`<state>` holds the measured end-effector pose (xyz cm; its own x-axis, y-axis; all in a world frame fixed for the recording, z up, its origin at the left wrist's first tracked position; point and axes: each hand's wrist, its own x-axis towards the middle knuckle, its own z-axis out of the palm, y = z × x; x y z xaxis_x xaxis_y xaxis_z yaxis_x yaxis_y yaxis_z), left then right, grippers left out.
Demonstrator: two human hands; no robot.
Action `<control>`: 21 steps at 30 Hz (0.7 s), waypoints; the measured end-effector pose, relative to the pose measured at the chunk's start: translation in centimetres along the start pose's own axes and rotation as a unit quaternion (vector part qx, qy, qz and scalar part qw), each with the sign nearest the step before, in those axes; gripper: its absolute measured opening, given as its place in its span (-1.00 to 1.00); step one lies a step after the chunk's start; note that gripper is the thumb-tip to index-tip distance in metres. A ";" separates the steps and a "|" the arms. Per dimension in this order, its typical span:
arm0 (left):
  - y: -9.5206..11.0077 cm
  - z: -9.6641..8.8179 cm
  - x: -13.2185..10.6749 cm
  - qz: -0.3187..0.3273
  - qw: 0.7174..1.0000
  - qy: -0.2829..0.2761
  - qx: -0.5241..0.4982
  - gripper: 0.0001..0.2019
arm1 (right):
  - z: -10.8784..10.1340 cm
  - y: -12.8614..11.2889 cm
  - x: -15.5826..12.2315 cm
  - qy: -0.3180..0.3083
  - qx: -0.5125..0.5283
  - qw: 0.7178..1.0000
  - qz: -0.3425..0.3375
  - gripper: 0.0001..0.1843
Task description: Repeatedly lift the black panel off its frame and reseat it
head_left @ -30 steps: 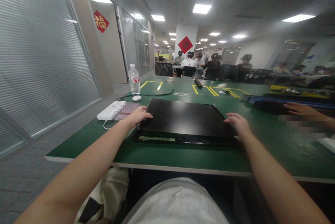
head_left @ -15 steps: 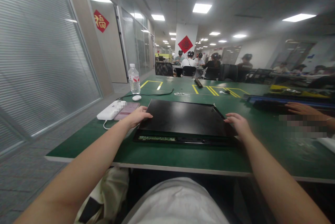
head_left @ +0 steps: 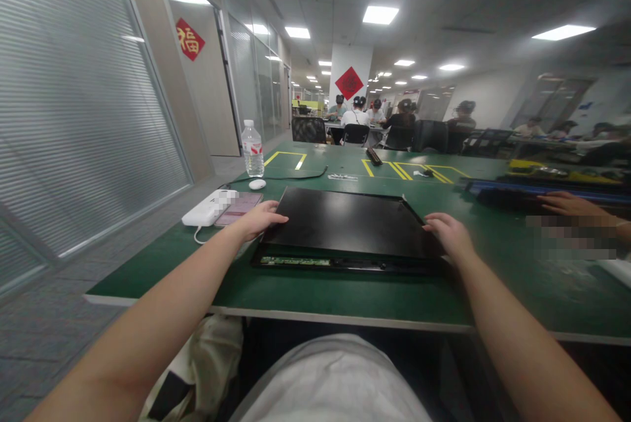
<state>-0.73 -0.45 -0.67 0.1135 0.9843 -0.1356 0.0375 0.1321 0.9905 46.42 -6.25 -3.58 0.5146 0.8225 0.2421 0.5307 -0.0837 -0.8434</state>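
A dark, flat screen panel (head_left: 350, 218) lies over a black frame (head_left: 414, 269) on the table. Along the frame's near edge, a strip of green circuit board (head_left: 296, 261) is exposed. My left hand (head_left: 262, 218) grips the panel's left edge, thumb on top and the other fingers partly hidden at the side. At the opposite edge, my right hand (head_left: 449, 233) is closed on the panel's right side. The panel looks slightly offset from the frame, and its underside is hidden.
Left of the panel are a white power strip (head_left: 207, 208), a pinkish phone-like slab (head_left: 239, 209), a white mouse-like object (head_left: 257, 184) and a water bottle (head_left: 253, 151). A black cable (head_left: 296, 177) runs behind. Another person's hand (head_left: 574, 208) works at the right.
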 end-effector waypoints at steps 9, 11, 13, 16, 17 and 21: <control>0.1 0.2 0.2 -0.011 0.999 0.017 -0.030 -0.53 | -0.1 -0.6 -0.3 -0.004 -0.028 1.000 0.004 -0.60; 0.2 0.3 0.2 -0.013 0.999 0.007 -0.038 -0.56 | -0.1 -0.5 -0.2 -0.007 -0.031 0.999 0.011 -0.60; 0.2 0.3 0.2 -0.013 0.999 -0.006 -0.048 -0.58 | -0.1 -0.4 -0.1 -0.007 -0.035 0.999 0.013 -0.60; 0.3 0.2 0.2 -0.014 0.998 -0.015 -0.052 -0.57 | -0.1 -0.2 0.1 -0.012 -0.038 0.999 0.013 -0.60; 0.3 0.2 0.1 -0.013 0.998 -0.016 -0.051 -0.57 | 0.0 -0.1 0.1 -0.013 -0.039 0.999 0.013 -0.60; 0.3 0.3 0.0 -0.011 0.999 0.003 -0.041 -0.56 | 0.1 -0.1 0.1 -0.009 -0.049 0.999 -0.003 -0.61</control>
<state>-0.37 -0.48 -0.36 0.1076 0.9817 -0.1569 -0.0408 0.1620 0.9859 46.38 -6.13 -3.53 0.5002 0.8328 0.2371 0.5966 -0.1330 -0.7915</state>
